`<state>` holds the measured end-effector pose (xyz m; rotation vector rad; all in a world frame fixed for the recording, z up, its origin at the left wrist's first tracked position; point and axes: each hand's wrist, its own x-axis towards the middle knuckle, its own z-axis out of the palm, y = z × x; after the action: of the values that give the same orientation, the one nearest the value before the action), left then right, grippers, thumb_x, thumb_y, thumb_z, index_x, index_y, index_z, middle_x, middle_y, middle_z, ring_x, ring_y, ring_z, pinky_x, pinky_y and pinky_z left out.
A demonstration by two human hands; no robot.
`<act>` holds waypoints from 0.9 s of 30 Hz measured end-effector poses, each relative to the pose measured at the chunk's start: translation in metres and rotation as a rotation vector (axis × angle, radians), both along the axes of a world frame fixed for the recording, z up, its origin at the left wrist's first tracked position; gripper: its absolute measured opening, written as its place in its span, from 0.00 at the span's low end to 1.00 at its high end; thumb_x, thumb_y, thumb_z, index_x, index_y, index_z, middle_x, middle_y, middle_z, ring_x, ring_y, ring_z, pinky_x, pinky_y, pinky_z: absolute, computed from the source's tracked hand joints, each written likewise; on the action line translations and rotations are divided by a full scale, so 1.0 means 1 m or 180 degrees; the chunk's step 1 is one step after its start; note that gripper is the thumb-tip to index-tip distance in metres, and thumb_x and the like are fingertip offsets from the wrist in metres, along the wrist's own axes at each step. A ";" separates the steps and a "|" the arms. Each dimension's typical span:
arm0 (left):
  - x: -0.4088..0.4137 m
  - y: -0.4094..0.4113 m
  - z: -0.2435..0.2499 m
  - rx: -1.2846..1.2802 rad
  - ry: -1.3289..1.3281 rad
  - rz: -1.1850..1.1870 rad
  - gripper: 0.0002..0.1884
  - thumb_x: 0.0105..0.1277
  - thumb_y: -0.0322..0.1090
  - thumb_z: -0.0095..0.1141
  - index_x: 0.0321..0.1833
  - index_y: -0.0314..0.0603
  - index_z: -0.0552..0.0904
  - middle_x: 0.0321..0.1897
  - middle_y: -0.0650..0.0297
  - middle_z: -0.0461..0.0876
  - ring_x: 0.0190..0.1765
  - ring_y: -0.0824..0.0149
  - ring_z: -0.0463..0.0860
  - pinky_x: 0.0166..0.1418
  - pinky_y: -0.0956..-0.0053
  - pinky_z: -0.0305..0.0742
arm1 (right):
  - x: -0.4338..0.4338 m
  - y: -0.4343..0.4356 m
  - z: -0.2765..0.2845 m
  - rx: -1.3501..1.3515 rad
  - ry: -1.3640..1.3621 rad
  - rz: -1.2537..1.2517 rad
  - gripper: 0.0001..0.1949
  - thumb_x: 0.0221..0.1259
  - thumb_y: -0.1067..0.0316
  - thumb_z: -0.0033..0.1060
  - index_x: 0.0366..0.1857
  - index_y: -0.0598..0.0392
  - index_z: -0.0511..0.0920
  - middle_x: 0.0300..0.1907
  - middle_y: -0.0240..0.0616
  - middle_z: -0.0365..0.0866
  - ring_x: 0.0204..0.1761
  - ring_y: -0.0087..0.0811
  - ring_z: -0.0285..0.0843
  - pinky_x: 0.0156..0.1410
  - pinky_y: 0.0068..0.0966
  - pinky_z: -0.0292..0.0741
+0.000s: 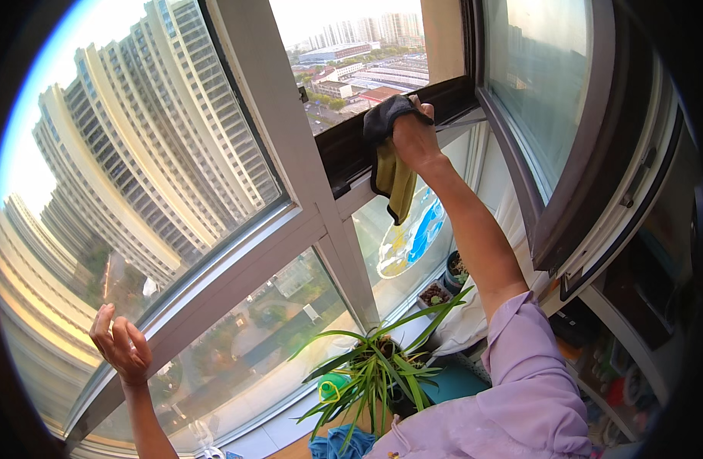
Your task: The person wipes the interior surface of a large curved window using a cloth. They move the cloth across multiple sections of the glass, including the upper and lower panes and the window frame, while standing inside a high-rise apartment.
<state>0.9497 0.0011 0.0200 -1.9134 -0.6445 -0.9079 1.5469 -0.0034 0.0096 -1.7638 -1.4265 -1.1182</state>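
My right hand [414, 137] grips a cleaning cloth [396, 186], dark grey on one face and olive yellow with black edging on the other. It presses the cloth against the dark lower frame [346, 155] of the window opening, and a loose corner hangs over the pale frame below. My left hand [122, 347] is raised at the lower left, fingers partly curled and apart, holding nothing. Behind it are the fixed window pane [173, 143] and the light horizontal frame bar [231, 267]; whether it touches them I cannot tell.
An open window sash [541, 103] swings inward on the right. Below me stand a long-leaved potted plant [380, 367], a green bottle [331, 387], small succulent pots [434, 294] and a blue cloth [343, 442]. A colourful oval decoration [412, 235] is on the lower glass.
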 end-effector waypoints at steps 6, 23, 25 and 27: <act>0.002 -0.003 -0.003 -0.0029 -0.0005 0.0008 0.03 0.64 0.25 0.48 0.36 0.34 0.75 0.54 0.51 0.73 0.57 0.50 0.73 0.62 0.57 0.66 | -0.046 0.000 -0.003 -0.0222 -0.0556 0.0603 0.11 0.46 0.73 0.58 0.36 0.50 0.79 0.41 0.39 0.77 0.52 0.42 0.68 0.54 0.39 0.63; 0.002 0.002 -0.001 -0.0030 -0.0012 0.0040 0.03 0.63 0.25 0.48 0.36 0.35 0.75 0.54 0.51 0.72 0.58 0.50 0.72 0.62 0.57 0.66 | -0.006 0.008 -0.012 0.0840 0.1894 0.1127 0.09 0.61 0.68 0.48 0.37 0.60 0.78 0.39 0.56 0.80 0.44 0.57 0.75 0.53 0.43 0.72; 0.001 0.001 -0.002 -0.0044 -0.0035 0.0062 0.03 0.63 0.25 0.48 0.36 0.35 0.75 0.54 0.51 0.72 0.58 0.50 0.72 0.63 0.58 0.66 | -0.009 0.014 -0.005 0.0166 0.2324 0.0685 0.08 0.59 0.69 0.49 0.35 0.60 0.78 0.40 0.57 0.80 0.44 0.58 0.76 0.52 0.44 0.72; 0.001 0.000 -0.003 -0.0040 -0.0051 0.0088 0.03 0.63 0.25 0.48 0.36 0.35 0.75 0.54 0.51 0.72 0.58 0.50 0.72 0.63 0.57 0.65 | -0.022 0.021 -0.013 0.0053 0.1844 0.0934 0.09 0.56 0.71 0.49 0.34 0.60 0.80 0.38 0.57 0.80 0.44 0.56 0.77 0.53 0.43 0.73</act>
<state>0.9507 0.0013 0.0174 -1.9055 -0.6861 -0.9045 1.5251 0.0172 -0.0032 -1.6172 -1.2460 -0.4132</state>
